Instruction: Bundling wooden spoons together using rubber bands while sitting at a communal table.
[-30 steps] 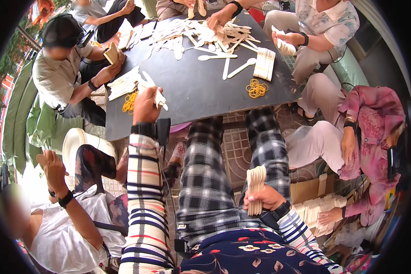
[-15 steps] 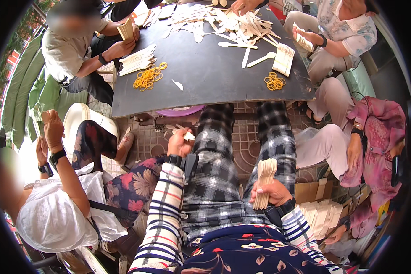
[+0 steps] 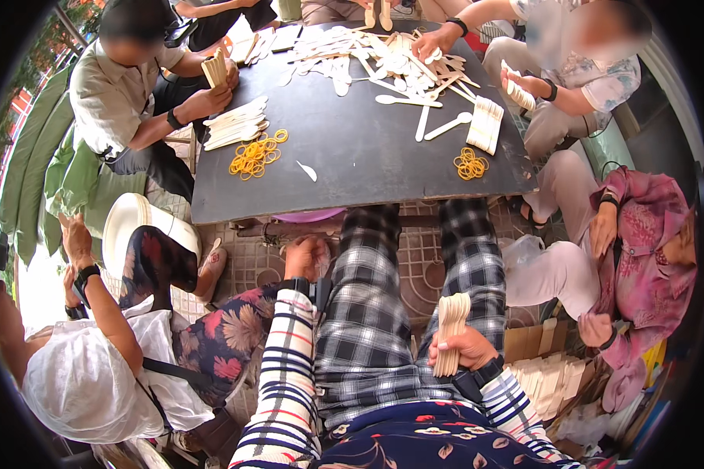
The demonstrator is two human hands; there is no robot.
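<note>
Wooden spoons (image 3: 396,56) on black table (image 3: 383,148), tiled floor (image 3: 416,266)

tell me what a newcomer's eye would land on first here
Probably the loose heap of pale wooden spoons at the far side of the dark flat tabletop. Next, the upright bundle of pale wooden utensils in the wearer's right hand, at lower right. Thin yellow rubber bands in two piles nearer the wearer also stand out.
</note>
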